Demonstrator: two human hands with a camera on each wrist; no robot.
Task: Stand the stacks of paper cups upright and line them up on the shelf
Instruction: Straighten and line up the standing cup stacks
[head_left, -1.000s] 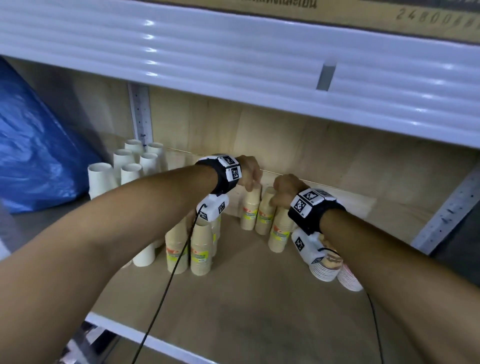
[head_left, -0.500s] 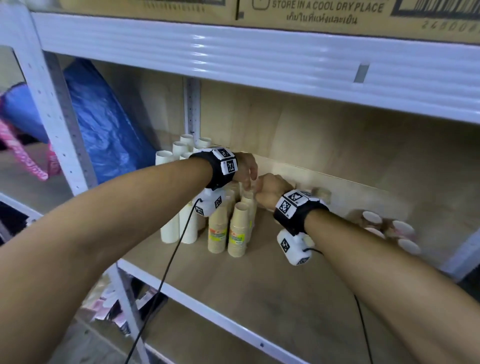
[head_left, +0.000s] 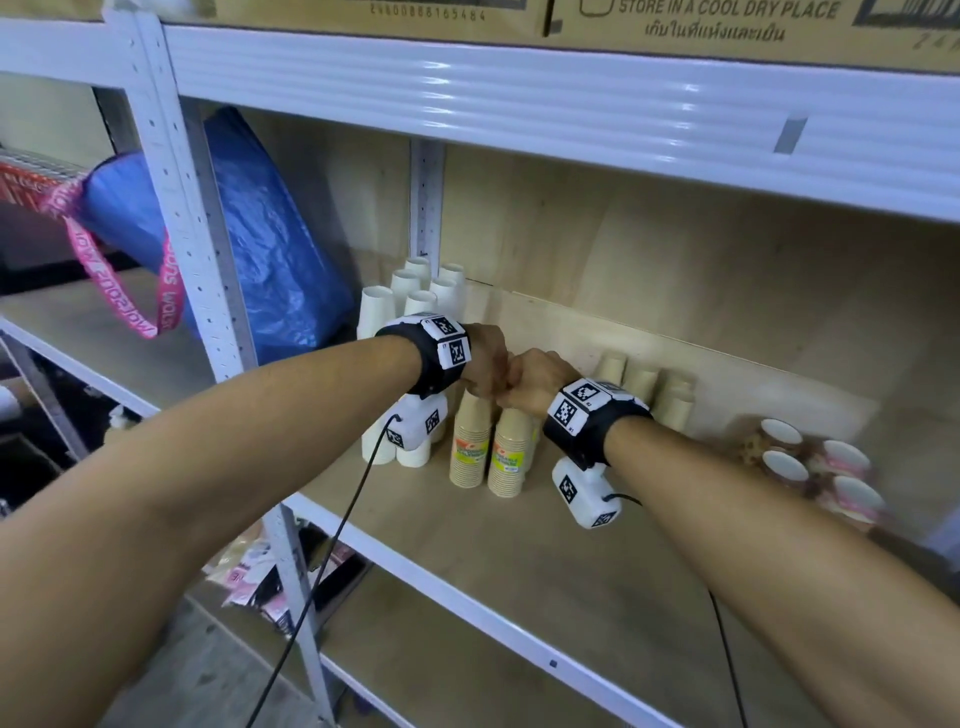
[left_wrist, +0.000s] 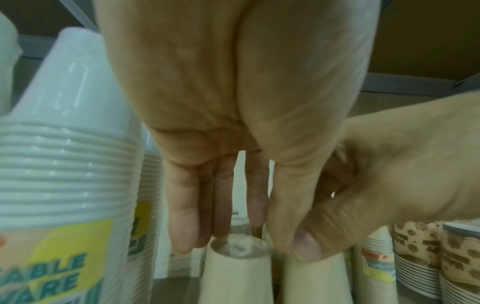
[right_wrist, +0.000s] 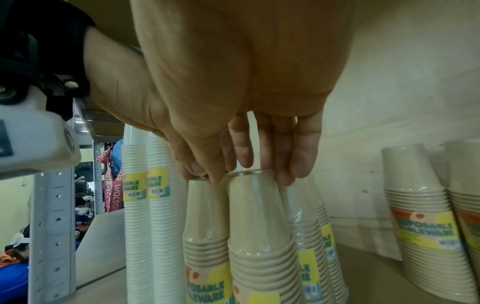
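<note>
- Here, both hands meet knuckle to knuckle over the front pair of tan cup stacks: the left hand (head_left: 485, 358) has its fingers (left_wrist: 182, 216) hanging nearly straight and its thumb beside them, their tips about the top of the left tan stack (head_left: 470, 441).
- The right hand (head_left: 535, 379) reaches down the same way, fingertips (right_wrist: 298, 160) closed lightly round the top of the right tan stack (head_left: 511, 452).
- Both stacks stand upright, mouths down, just beside each other on the wooden shelf (head_left: 597, 582).
- At nine o'clock from the hands stand the white cup stacks (head_left: 405, 296); at two o'clock more tan stacks (head_left: 644, 384) lean near the back board.
- At three o'clock lie patterned cups (head_left: 815, 467) on their sides, blurred.
- Farther left, past the white upright (head_left: 197, 249), sits a blue bag (head_left: 270, 234); cardboard boxes (head_left: 727, 21) above are cut off by the frame.
- How firmly either hand holds its stack cannot be told.
</note>
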